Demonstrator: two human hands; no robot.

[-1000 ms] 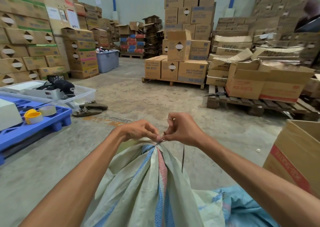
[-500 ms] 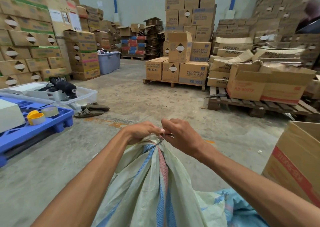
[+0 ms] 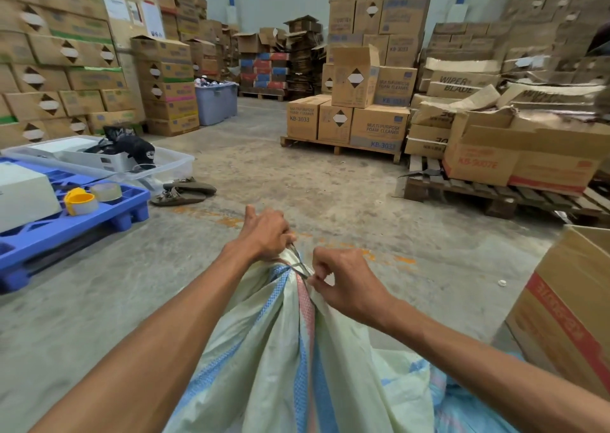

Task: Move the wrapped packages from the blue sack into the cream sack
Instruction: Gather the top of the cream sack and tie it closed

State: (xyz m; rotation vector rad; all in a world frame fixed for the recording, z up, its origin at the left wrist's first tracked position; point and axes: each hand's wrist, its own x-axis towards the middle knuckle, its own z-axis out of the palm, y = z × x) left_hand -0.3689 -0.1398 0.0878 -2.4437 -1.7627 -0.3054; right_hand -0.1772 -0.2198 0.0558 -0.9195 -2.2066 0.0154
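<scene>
The left hand (image 3: 264, 231) grips the gathered neck of the cream woven sack with blue and pink stripes (image 3: 284, 343); the right hand (image 3: 343, 281) pinches its thin tie (image 3: 298, 264). Likely tying it shut; next, cinch the knot. The crumpled blue sack (image 3: 462, 403) lies below the right forearm.

the concrete floor (image 3: 264, 175) carries everything. taking the blue plastic pallet (image 3: 66, 231) at the left as landmark: a clear tub (image 3: 171, 165) sits just behind it, a pair of sandals (image 3: 185, 192) just to its right, wooden pallets (image 3: 478, 198) of cartons well apart to its right, and the cream sack (image 3: 280, 350) nearer the camera.
</scene>
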